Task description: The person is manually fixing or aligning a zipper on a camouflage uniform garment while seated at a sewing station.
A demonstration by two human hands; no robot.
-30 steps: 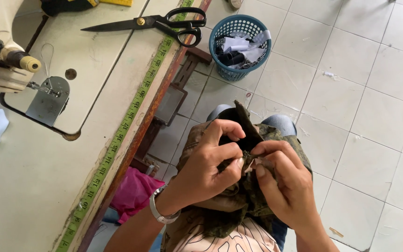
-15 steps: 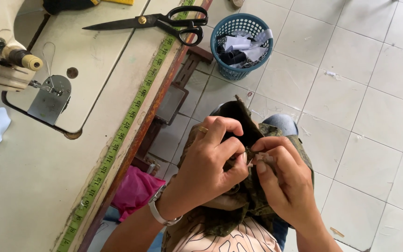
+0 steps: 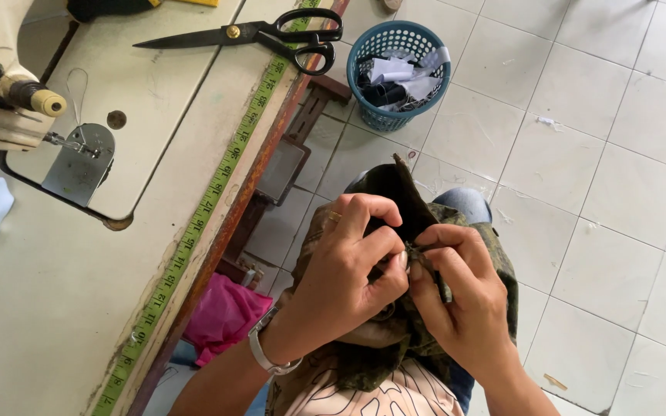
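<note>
Pale tiled floor [image 3: 603, 192] all round my lap, cream sewing table [image 3: 55, 308] off to my left with a tape measure [image 3: 194, 239] glued along its edge, blue scrap basket [image 3: 398, 77] out front.

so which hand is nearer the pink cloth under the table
Left. The left hand pinches the dark fabric just up and to the right of the pink cloth; the right hand grips the same fabric on the left hand's far side.
</note>
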